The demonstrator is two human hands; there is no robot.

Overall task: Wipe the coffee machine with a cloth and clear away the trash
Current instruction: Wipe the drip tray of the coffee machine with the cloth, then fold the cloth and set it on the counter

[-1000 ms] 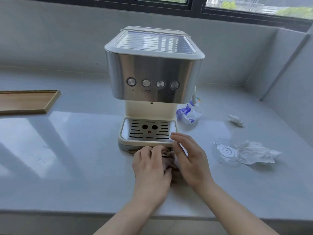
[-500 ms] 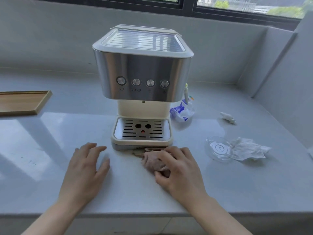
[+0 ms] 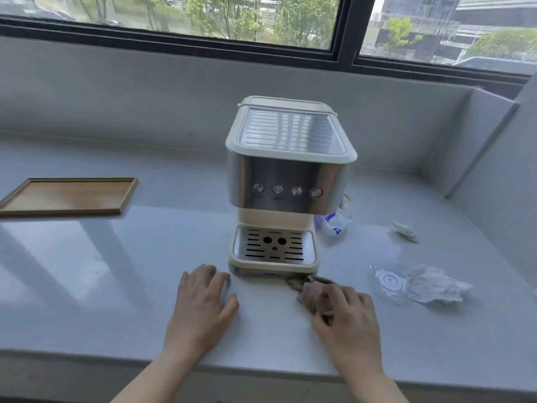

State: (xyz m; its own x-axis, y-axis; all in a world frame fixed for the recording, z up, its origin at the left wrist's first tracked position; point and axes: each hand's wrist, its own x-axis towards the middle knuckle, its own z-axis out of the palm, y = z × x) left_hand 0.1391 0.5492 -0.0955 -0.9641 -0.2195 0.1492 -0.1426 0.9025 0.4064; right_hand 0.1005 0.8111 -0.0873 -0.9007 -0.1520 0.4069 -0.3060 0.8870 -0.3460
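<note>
Right hand [image 3: 345, 318] pinching bunched cloth [image 3: 312, 293] on counter [image 3: 116, 286], just beside coffee machine [image 3: 287, 175] base. Left hand [image 3: 203, 303] flat, fingers relaxed, holding nothing. Risk of shoving unbraced machine while wiping, scattering nearby wrappers [image 3: 436, 283].

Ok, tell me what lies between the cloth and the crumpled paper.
Head view: a clear plastic lid on the counter, right of the cloth, beside the crumpled paper.
</note>
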